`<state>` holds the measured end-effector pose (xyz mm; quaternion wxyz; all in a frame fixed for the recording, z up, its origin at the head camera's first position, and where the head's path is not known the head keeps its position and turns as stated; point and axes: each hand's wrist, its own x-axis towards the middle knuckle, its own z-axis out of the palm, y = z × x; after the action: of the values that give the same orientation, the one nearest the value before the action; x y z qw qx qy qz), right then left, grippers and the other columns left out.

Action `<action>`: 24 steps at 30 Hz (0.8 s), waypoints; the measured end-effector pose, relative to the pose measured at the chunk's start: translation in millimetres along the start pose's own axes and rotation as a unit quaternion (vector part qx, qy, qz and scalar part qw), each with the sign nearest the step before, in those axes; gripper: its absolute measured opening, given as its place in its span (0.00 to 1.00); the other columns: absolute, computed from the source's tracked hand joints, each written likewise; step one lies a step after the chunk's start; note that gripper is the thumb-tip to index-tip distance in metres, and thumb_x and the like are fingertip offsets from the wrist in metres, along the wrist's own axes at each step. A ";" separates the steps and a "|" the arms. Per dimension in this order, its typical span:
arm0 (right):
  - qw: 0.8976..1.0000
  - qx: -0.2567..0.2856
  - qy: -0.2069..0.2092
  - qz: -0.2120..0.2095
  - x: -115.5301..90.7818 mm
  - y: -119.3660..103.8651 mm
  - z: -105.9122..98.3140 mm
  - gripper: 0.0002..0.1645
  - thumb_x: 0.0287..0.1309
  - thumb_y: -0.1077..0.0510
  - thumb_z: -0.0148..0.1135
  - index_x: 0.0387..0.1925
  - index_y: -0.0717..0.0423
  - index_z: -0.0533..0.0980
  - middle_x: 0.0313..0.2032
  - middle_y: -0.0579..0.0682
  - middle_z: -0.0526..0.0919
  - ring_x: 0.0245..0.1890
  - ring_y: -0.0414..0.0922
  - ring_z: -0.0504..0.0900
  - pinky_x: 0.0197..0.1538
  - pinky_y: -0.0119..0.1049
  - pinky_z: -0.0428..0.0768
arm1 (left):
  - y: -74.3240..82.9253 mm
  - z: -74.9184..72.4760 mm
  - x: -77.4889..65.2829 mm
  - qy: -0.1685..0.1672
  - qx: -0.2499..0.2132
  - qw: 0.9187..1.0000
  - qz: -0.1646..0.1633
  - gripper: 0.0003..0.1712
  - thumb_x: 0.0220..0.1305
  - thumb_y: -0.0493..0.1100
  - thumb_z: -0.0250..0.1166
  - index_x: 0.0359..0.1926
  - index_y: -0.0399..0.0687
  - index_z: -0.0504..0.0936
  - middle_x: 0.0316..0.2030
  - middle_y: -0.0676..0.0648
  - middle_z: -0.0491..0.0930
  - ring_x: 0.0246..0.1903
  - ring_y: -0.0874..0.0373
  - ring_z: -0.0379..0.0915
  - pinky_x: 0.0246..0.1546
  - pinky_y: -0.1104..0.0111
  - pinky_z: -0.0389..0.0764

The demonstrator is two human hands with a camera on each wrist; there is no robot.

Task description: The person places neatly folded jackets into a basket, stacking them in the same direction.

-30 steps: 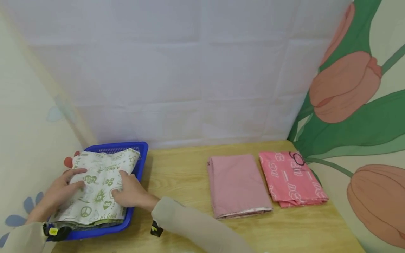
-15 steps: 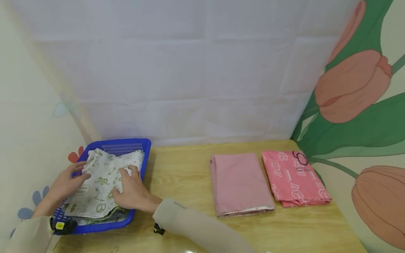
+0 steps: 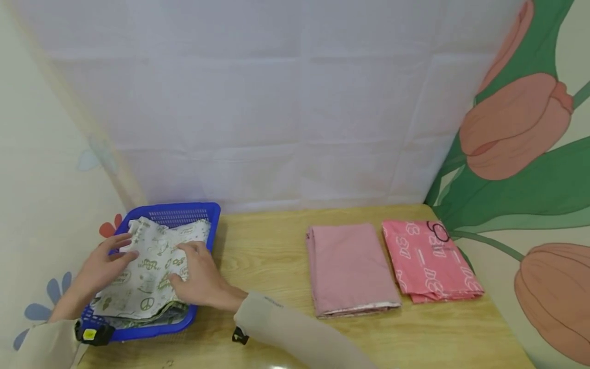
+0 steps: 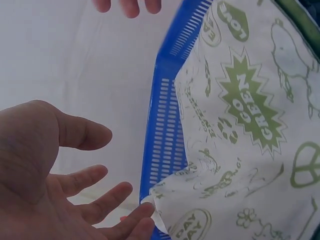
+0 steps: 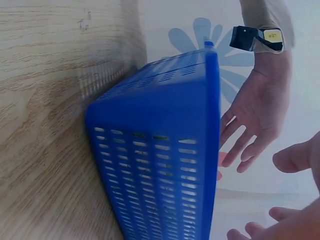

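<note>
A folded white cloth with green print (image 3: 154,266) lies in a blue plastic basket (image 3: 214,225) at the left of the table, with darker green layers (image 3: 172,310) showing beneath its near edge. My left hand (image 3: 103,266) is over the basket's left side, fingers spread and holding nothing. My right hand (image 3: 200,277) hovers at the right side with thumb and fingers apart. In the left wrist view, the left hand (image 4: 65,175) is beside the rim, its lower fingertips close to the cloth; contact is hard to tell. The right wrist view shows the basket's slotted outer wall (image 5: 150,170).
On the wooden table (image 3: 258,266), a folded dusty-pink cloth (image 3: 352,269) lies right of the basket. Farther right is a folded bright pink cloth (image 3: 430,261) with white print. A white sheet (image 3: 276,102) hangs behind, and a wall with painted flowers (image 3: 516,128) borders the right.
The white cloth has sunk lower into the basket, uncovering the far inner wall. Both hands have loosened from it. Over the last half second the right hand has shifted slightly right.
</note>
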<state>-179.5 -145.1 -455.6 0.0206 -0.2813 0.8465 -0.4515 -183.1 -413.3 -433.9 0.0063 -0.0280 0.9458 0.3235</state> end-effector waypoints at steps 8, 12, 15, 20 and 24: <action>0.999 0.032 0.002 -0.007 -11.7 6.0 -21.6 0.39 0.73 0.49 0.62 0.80 0.49 0.63 0.74 0.45 0.67 0.72 0.39 0.71 0.72 0.32 0.72 | 20.7 12.8 -4.9 0.016 -0.004 0.999 0.050 0.39 0.82 0.46 0.57 0.79 0.25 0.55 0.70 0.15 0.63 0.62 0.13 0.66 0.48 0.32 0.83; 0.999 0.046 0.003 -0.022 -20.2 9.2 -33.5 0.38 0.74 0.49 0.61 0.80 0.52 0.62 0.73 0.48 0.69 0.73 0.40 0.70 0.73 0.33 0.72 | 35.4 18.0 -8.7 0.016 -0.017 0.998 0.050 0.39 0.83 0.46 0.57 0.80 0.26 0.54 0.71 0.16 0.62 0.63 0.13 0.64 0.53 0.28 0.78; 0.998 0.047 0.005 -0.034 -24.9 11.6 -41.8 0.39 0.75 0.50 0.62 0.80 0.53 0.62 0.71 0.49 0.70 0.71 0.39 0.72 0.72 0.32 0.73 | 43.5 23.9 -10.1 0.031 -0.020 0.998 0.060 0.38 0.82 0.44 0.58 0.79 0.27 0.55 0.70 0.17 0.63 0.63 0.14 0.65 0.53 0.28 0.78; 0.997 0.063 0.009 -0.048 -31.3 16.6 -51.2 0.38 0.75 0.52 0.63 0.80 0.53 0.62 0.69 0.51 0.72 0.66 0.40 0.75 0.68 0.30 0.75 | 52.0 33.6 -10.8 0.056 -0.037 0.994 0.085 0.35 0.81 0.42 0.59 0.78 0.29 0.59 0.70 0.20 0.65 0.64 0.18 0.67 0.56 0.27 0.74; 0.995 0.090 0.021 -0.042 -38.2 21.2 -56.4 0.37 0.74 0.56 0.65 0.79 0.54 0.63 0.68 0.52 0.73 0.63 0.40 0.77 0.66 0.29 0.77 | 63.2 40.2 -14.1 0.066 -0.061 0.991 0.096 0.33 0.82 0.42 0.59 0.77 0.30 0.61 0.70 0.22 0.67 0.65 0.20 0.68 0.58 0.28 0.71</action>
<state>-173.4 -74.6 -447.1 0.0092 -0.3037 0.7900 -0.5325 -173.0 -338.1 -426.6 -0.0892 0.0417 0.9210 0.3768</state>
